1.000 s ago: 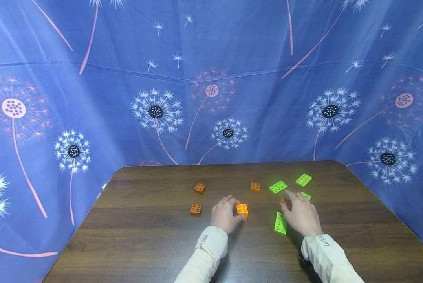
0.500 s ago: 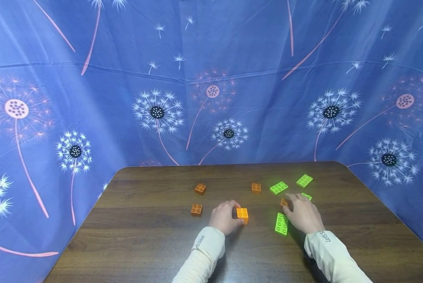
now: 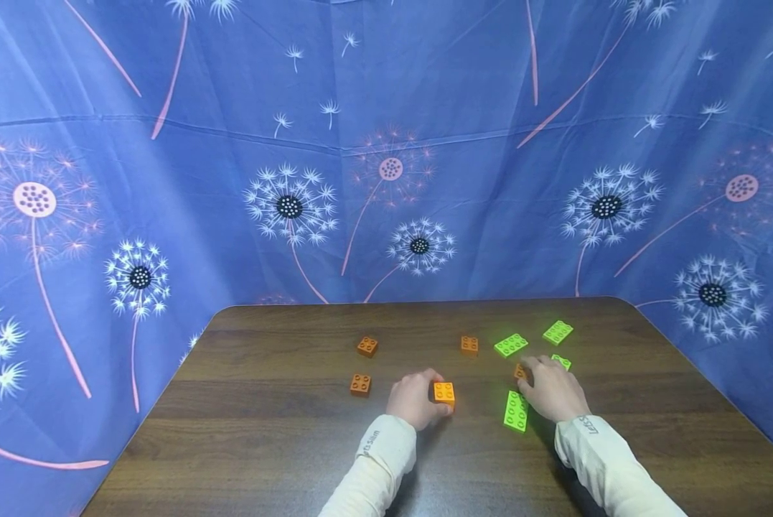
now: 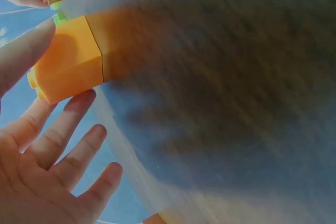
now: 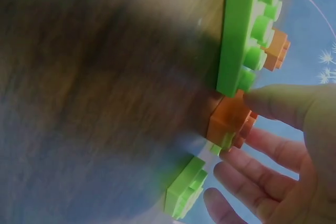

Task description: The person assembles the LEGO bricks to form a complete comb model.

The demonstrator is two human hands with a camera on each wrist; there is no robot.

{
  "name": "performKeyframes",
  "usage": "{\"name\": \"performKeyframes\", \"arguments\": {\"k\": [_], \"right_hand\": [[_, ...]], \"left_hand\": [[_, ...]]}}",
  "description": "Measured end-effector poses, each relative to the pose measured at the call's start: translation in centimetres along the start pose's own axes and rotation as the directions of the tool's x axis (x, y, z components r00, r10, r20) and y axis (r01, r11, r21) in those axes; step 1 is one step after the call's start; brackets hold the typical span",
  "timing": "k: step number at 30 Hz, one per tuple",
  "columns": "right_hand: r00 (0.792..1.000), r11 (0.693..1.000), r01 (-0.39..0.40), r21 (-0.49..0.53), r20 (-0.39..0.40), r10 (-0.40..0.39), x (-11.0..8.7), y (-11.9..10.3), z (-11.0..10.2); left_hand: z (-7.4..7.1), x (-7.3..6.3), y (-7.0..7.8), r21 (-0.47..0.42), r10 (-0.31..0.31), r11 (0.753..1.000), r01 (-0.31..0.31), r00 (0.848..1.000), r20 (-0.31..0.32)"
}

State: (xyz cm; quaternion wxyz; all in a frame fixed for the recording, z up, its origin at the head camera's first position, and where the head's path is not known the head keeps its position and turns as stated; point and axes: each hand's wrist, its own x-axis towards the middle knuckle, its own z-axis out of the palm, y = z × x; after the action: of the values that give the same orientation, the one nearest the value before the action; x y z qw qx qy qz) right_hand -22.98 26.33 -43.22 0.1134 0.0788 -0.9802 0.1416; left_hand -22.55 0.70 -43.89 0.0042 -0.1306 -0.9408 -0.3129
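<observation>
In the head view my left hand (image 3: pixel 417 399) pinches a bright orange toy building brick (image 3: pixel 444 393) with studs on top. The left wrist view shows that orange brick (image 4: pixel 71 61) between thumb and index finger, its base at the tabletop, while the other fingers spread loosely. My right hand (image 3: pixel 557 388) has thumb and fingers around a darker orange brick (image 3: pixel 519 371), which it partly covers. In the right wrist view the thumb and index finger meet opposite sides of this darker brick (image 5: pixel 230 116). Directly beside it lies a long green brick (image 5: pixel 241 35).
Two dark orange bricks (image 3: pixel 367 347) (image 3: pixel 360 385) lie left of my left hand, and another dark orange brick (image 3: pixel 469 345) farther back. Green bricks (image 3: pixel 511 345) (image 3: pixel 558 332) lie around my right hand. The wooden table (image 3: pixel 231 431) ends before a blue dandelion-print cloth (image 3: pixel 489 179).
My left hand has drawn the bright orange brick slightly toward me. My right hand shifted a little, first uncovering more of the darker orange brick, then closing in on it.
</observation>
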Motion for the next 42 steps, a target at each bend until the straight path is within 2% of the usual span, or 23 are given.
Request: {"name": "performKeyframes", "arguments": {"k": [6, 15, 30, 42], "right_hand": [[1.0, 1.0, -0.003, -0.003, 0.009, 0.003, 0.1, 0.3, 0.4], [0.999, 1.0, 0.02, 0.009, -0.028, -0.02, 0.1, 0.5, 0.6], [0.986, 0.991, 0.12, 0.052, -0.122, -0.113, 0.0, -0.6, 0.0], [0.982, 0.984, 0.164, 0.066, -0.103, -0.157, 0.5, -1.7, -0.7]], "left_hand": [[-0.1, -0.2, 0.1, 0.014, 0.022, 1.0, -0.022, 1.0, -0.011], [-0.3, -0.3, 0.2, -0.029, -0.005, 1.0, 0.005, 1.0, 0.01], [0.1, -0.4, 0.2, -0.009, 0.003, 1.0, -0.003, 1.0, 0.003], [0.2, -0.4, 0.2, -0.025, -0.013, 1.0, 0.013, 1.0, 0.014]]}}
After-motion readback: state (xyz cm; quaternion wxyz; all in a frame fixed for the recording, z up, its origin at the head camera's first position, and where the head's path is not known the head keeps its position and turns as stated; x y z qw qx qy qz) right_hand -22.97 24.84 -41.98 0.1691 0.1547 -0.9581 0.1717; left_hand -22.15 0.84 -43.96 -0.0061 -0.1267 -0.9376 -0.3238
